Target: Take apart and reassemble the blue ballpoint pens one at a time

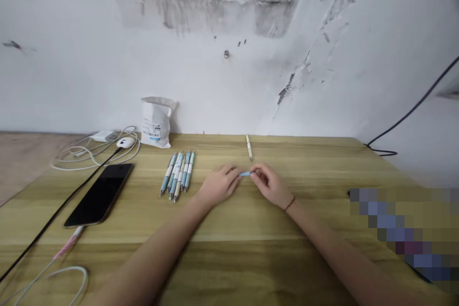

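Observation:
My left hand (221, 184) is closed on one end of a small blue pen part (245, 173) just above the table. The fingers of my right hand (267, 184) pinch its other end, where a thin dark tip shows. Beyond my hands lies a cream and white pen piece (249, 148), pointing toward me. To the left of my left hand, several pens (174, 177) in blue, green, cream and white lie side by side on the wooden table (222, 258).
A black phone (100, 196) with a cable plugged in lies at the left. Behind it are coiled white cables, a white adapter (103, 136) and a white packet (156, 123) against the wall. A pixelated area covers the right edge.

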### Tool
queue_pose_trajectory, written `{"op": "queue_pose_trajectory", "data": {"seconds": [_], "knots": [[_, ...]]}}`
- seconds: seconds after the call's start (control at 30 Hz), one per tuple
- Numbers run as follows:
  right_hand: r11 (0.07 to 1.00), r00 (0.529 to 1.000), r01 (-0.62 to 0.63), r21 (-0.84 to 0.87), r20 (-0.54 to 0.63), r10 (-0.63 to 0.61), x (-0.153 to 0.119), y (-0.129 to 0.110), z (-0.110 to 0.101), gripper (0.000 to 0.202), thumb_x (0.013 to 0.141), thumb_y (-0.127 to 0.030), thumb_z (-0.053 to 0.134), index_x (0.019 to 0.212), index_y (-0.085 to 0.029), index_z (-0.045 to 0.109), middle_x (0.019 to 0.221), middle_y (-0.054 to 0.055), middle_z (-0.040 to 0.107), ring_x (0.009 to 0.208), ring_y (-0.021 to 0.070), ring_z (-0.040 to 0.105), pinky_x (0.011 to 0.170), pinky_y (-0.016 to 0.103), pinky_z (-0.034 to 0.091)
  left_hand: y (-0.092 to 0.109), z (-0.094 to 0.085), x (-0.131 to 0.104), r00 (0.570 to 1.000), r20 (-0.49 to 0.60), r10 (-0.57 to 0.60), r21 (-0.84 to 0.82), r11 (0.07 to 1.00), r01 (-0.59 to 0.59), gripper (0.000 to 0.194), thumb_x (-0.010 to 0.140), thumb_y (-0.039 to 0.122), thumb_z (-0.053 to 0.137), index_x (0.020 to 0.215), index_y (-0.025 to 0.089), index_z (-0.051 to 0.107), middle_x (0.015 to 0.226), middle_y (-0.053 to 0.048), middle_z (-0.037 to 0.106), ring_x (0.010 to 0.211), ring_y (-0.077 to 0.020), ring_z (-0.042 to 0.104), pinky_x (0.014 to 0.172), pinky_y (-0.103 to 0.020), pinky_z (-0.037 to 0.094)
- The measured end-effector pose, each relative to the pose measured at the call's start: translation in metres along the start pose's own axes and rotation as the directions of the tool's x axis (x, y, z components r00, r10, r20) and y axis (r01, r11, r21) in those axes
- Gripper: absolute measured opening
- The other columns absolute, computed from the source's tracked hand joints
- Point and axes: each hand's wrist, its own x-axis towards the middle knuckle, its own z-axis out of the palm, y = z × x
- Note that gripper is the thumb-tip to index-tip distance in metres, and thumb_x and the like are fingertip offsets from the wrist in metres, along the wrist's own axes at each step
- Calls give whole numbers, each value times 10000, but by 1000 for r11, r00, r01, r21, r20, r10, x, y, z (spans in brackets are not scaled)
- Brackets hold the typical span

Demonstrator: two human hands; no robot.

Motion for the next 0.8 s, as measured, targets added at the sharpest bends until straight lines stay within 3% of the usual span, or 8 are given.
{"op": "queue_pose_trajectory", "data": {"seconds": [0.17,0.33,0.53,0.7,0.8], "knots": [[998,1000,16,-66,-8,-17,0,0,0,297,905,-366,387,688,-197,500,585,-16,447,546,128,424,526,246,353,0,0,0,1000,-7,21,-6,1000,-21,302,924,314,350,1182,269,500,1055,-29,564,899,-161,567,795,-283,460],[1000,1000,11,8,23,-11,-1,-1,0,184,873,-347,460,956,-194,522,665,-13,508,535,117,451,499,229,367,0,0,0,1000,-10,-4,-6,1000,4,300,926,312,342,1160,244,518,1057,-37,566,900,-159,567,779,-276,465],[993,999,31,-113,33,-27,0,-2,-1,265,906,-343,386,763,-191,549,623,1,516,564,133,460,537,246,365,-1,2,0,1000,-7,7,-25,1000,-7,310,928,319,348,1186,270,511,1074,-31,566,922,-157,564,812,-277,456],[995,999,37,-90,18,-35,-1,-1,0,218,885,-356,435,951,-184,552,648,-3,540,543,128,475,531,243,385,-2,2,0,1000,-26,5,-39,999,-6,304,923,305,362,1183,263,514,1089,-32,562,944,-161,553,829,-283,454],[992,999,51,-119,18,-49,-2,1,1,189,887,-324,431,904,-187,561,708,21,594,614,144,529,581,255,412,-4,3,0,999,-44,25,-19,999,-26,303,919,296,378,1184,278,523,1067,-33,567,939,-161,553,836,-288,450]]}}
